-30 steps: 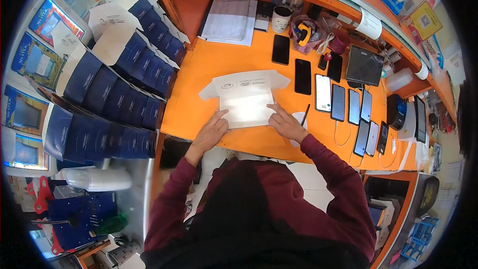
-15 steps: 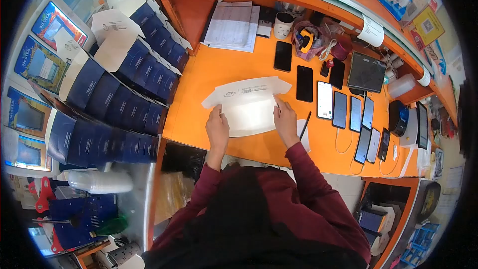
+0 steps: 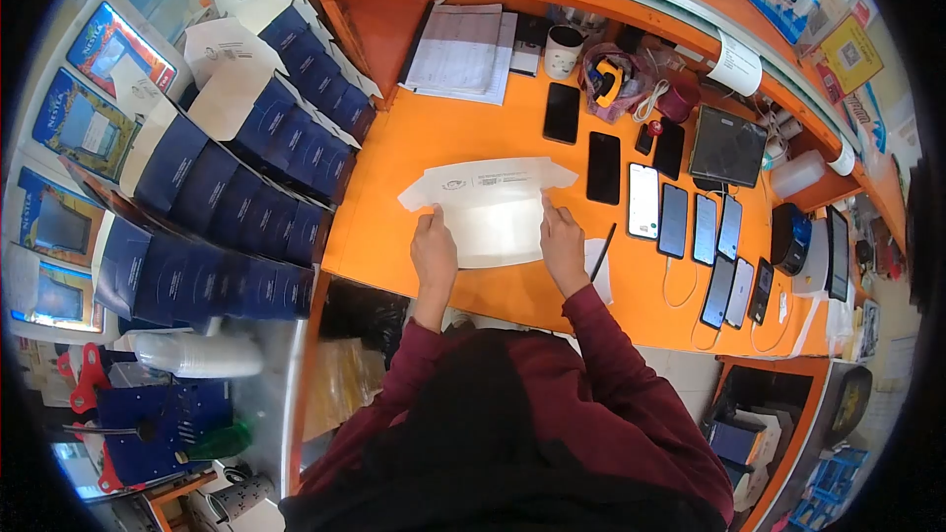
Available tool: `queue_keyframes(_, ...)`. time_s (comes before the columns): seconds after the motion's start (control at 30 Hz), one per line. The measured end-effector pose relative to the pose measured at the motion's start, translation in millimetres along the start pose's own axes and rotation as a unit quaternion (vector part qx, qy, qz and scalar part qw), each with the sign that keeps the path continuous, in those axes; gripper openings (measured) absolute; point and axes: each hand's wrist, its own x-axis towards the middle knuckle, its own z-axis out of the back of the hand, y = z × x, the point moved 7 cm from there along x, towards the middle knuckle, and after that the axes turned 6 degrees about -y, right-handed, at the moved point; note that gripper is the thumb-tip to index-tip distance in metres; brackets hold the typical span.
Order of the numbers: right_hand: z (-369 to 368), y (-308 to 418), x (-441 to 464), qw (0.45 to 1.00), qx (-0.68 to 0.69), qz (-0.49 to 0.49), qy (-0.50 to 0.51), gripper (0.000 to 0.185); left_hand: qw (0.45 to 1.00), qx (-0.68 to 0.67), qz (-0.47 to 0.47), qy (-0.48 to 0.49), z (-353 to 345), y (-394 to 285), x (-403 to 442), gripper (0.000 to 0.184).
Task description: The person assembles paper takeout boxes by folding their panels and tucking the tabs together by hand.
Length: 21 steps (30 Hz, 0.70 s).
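In front of me on the orange desk (image 3: pixel 384 236) is a white paperboard carton (image 3: pixel 493 227), with a wide printed flap spread out at its far end. My left hand (image 3: pixel 434 251) grips its left edge with curled fingers. On the opposite edge, my right hand (image 3: pixel 565 248) holds it with the thumb along the side. The undersides of both grips are hidden. Close to my right hand lie a black pen (image 3: pixel 604 251) and a white slip of paper (image 3: pixel 598 281).
Rows of nested dark blue cartons (image 3: pixel 212 187) with white flaps stand on the left. Several phones (image 3: pixel 673 217), some with cables, cover the desk's right side. Papers (image 3: pixel 453 54), a patterned cup (image 3: pixel 563 51) and a black device (image 3: pixel 729 145) sit at the back under an orange shelf.
Both hands have shifted slightly along the carton's side edges, the left fingers curling closer in. The carton stays in nearly the same place.
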Motion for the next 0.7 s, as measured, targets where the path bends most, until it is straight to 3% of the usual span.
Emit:
queue_keyframes(0.2, 9.1, 10.3, -2.4, 0.999, 0.042, -0.01, -0.028, 0.042, 0.999, -0.006, -0.017, -0.049, 12.9, -10.8, 2.5, 0.037)
queue_keyframes(0.7, 0.7, -3.7, -5.7, 0.998, 0.058, -0.029, -0.024, 0.043, 0.998, 0.034, -0.039, -0.048, -4.6, -2.2, 7.9, 0.037)
